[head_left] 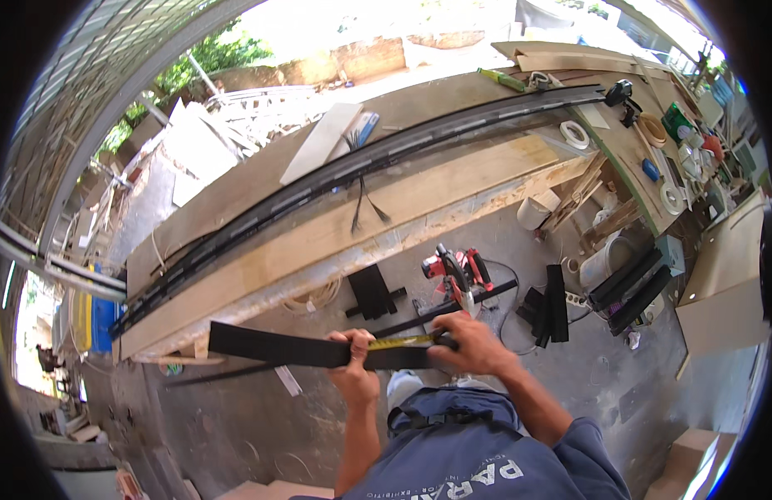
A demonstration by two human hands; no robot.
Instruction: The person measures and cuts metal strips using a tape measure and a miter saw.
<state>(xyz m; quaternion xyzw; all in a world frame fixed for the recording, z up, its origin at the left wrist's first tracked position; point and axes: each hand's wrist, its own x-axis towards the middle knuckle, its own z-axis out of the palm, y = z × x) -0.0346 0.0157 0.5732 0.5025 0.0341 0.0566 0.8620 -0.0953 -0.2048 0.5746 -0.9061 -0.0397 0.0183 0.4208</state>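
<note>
Gripping a black strip (273, 346) a little left of its right end, the left hand (354, 367) is closed, its thumb laid across the face and its fingers wrapped behind. The right hand (478, 346) is curled at the strip's right end, closed about a tape measure (398, 342) whose yellow blade runs along the strip's upper edge to the left thumb; most of its case is hidden. The strip is held up above the floor (319, 433), in front of the person's body, sloping slightly down to the right; its left end overlaps the near edge of the long desk (436, 187) in this view, and whether they touch cannot be told. Along the desk lie long black bars (353, 158), reaching from its left end almost to its right, with a pale board (322, 143) toward the far edge and a white roll (573, 134) by the near right corner. On the floor off the near edge are flat black pieces (371, 292) and, right of them, a red saw (457, 271); more black offcuts (555, 304) lie farther right. A bucket (607, 258) stands by the side desk (624, 171), which carries a second white roll (672, 199) near its close corner.
</note>
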